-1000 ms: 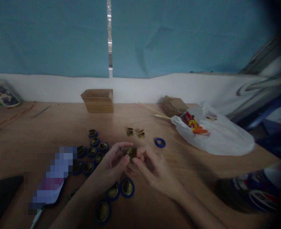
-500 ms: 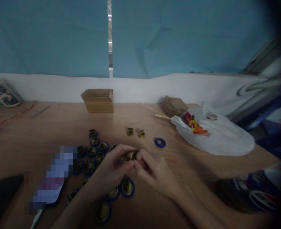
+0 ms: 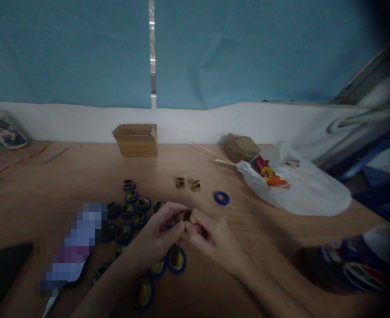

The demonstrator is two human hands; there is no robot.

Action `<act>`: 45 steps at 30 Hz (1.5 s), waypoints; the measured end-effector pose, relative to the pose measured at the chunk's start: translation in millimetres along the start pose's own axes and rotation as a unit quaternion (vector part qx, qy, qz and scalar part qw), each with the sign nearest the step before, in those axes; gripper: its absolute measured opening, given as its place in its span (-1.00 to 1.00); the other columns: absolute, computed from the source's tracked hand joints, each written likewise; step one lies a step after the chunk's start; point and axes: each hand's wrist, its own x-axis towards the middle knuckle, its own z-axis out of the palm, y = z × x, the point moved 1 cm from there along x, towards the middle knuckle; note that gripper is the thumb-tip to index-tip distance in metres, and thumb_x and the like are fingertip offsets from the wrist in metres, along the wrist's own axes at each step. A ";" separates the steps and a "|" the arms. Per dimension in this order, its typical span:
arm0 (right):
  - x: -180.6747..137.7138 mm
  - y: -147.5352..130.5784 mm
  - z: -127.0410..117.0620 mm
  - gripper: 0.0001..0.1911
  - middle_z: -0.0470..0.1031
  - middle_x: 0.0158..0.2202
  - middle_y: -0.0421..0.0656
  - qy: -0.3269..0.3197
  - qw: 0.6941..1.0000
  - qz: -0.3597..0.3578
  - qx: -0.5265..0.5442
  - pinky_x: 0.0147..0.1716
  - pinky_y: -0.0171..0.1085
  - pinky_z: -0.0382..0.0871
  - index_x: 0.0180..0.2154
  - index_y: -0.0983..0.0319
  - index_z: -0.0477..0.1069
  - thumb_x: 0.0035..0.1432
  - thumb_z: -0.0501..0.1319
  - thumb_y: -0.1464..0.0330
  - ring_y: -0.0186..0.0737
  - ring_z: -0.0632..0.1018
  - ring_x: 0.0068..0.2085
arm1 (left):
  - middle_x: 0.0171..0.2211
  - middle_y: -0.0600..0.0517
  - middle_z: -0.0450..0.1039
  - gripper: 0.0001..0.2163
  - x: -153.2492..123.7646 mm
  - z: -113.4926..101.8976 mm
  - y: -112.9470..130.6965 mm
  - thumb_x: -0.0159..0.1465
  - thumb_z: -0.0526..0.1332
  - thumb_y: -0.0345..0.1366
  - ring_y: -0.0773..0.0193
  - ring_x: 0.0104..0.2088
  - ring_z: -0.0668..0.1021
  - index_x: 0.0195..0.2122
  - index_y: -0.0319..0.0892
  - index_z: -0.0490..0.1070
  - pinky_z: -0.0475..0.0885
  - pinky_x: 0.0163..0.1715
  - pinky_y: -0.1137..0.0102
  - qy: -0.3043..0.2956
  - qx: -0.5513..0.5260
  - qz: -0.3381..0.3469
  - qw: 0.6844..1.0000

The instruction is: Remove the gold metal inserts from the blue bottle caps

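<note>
Both my hands meet over the wooden table [image 3: 65,176] and pinch one small brass-coloured round piece [image 3: 183,215] between their fingertips. My left hand [image 3: 155,236] grips it from the left, my right hand [image 3: 211,238] from the right, fingers curled on both. Under and left of my hands lie several brass pieces set in blue rings [image 3: 129,212]. More of them lie near my left forearm [image 3: 177,259]. Two bare brass pieces [image 3: 187,183] and one empty blue ring [image 3: 222,198] lie just beyond my hands.
A small open cardboard box [image 3: 137,139] stands at the back by the white wall strip. A brown packet [image 3: 241,148], thin sticks [image 3: 211,154] and a white plastic bag [image 3: 297,183] lie at the right. A blurred-out flat object [image 3: 72,247] lies at the left.
My hands have drawn closer together and sunk slightly. The fingers have closed tighter round the brass piece, and the piece has turned between them.
</note>
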 end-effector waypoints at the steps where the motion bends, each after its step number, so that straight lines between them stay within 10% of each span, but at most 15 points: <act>1: 0.1 -0.1 0.4 -0.72 0.19 -0.60 -0.33 0.001 1.000 -0.002 0.001 -0.61 -0.40 0.04 -0.53 0.18 0.07 0.21 0.07 0.43 -0.43 0.24 -0.59 | -0.22 -0.02 0.41 -0.78 0.0 0.1 0.0 0.29 0.19 -0.24 0.26 -0.26 0.47 -0.06 -0.15 0.35 0.38 -0.29 0.39 0.000 -0.003 -0.002 1.000; 16: 1.2 -2.6 -2.1 -0.65 0.21 -0.62 -0.31 0.028 0.996 0.059 0.054 -0.58 -0.38 0.14 -0.55 0.19 0.13 0.32 -0.01 0.35 -0.40 0.31 -0.58 | -0.17 -0.05 0.40 -0.74 1.4 5.1 5.5 0.26 0.20 -0.15 0.22 -0.26 0.47 -0.09 -0.16 0.38 0.45 -0.33 0.36 0.025 -0.010 -0.017 0.999; 24: 9.4 25.4 -6.8 -0.64 0.26 -0.63 -0.29 0.130 0.976 0.160 0.065 -0.55 -0.35 0.23 -0.37 0.21 0.34 0.37 -0.07 0.19 -0.32 0.37 -0.58 | -0.21 -0.03 0.46 -0.73 3.4 -5.6 5.6 0.21 0.26 -0.13 0.23 -0.28 0.48 -0.13 -0.15 0.42 0.47 -0.35 0.37 0.141 -0.034 -0.004 0.989; 45: 4.1 63.1 5.1 -0.73 0.36 -0.57 -0.23 -0.034 0.981 0.171 -0.087 -0.51 -0.32 0.07 -0.51 0.25 0.34 0.24 0.07 0.38 -0.33 0.36 -0.51 | -0.27 -0.08 0.59 -0.74 19.0 -26.6 -13.6 0.20 0.26 -0.06 0.14 -0.30 0.61 -0.27 -0.17 0.47 0.47 -0.41 0.34 0.146 -0.223 -0.065 0.962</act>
